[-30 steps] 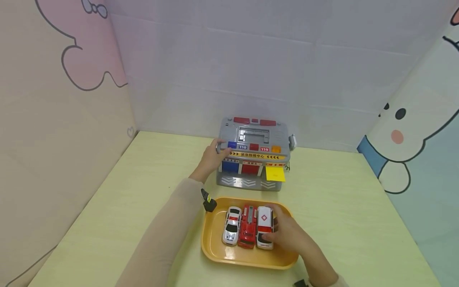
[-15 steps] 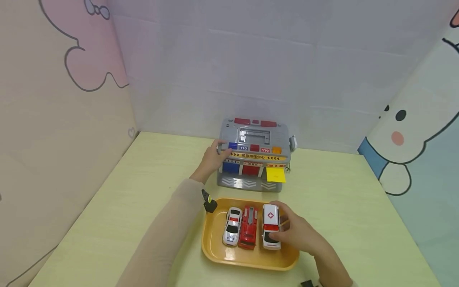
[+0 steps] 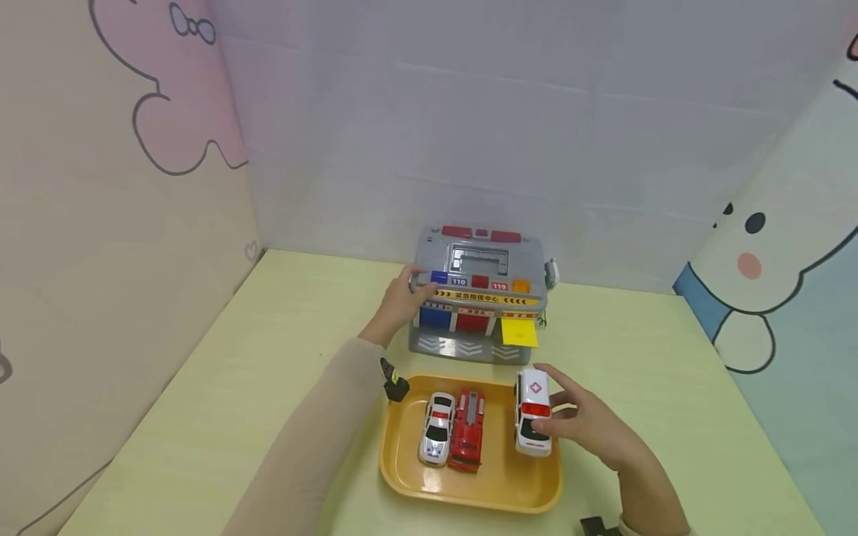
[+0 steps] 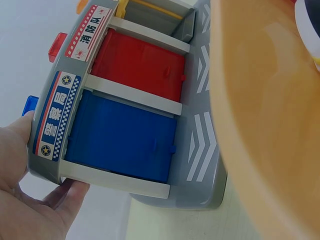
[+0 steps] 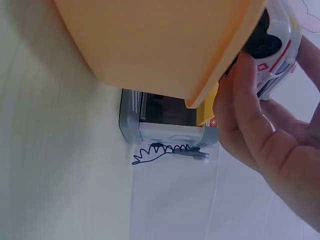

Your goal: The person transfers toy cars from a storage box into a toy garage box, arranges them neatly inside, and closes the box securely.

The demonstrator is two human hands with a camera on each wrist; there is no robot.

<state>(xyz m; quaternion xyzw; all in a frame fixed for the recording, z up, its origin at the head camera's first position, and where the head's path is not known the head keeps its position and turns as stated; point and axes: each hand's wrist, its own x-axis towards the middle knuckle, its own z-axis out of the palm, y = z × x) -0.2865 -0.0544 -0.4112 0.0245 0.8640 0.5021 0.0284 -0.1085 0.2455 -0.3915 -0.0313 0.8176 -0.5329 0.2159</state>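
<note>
White and red, the boxy toy ambulance (image 3: 534, 411) sits pinched in our right hand (image 3: 591, 429) above the orange plastic tray (image 3: 499, 484), its long axis running roughly toward the square yellow flap (image 3: 519, 333) on the grey toy station (image 3: 478, 298), which our left hand (image 3: 400, 301) grips.
</note>
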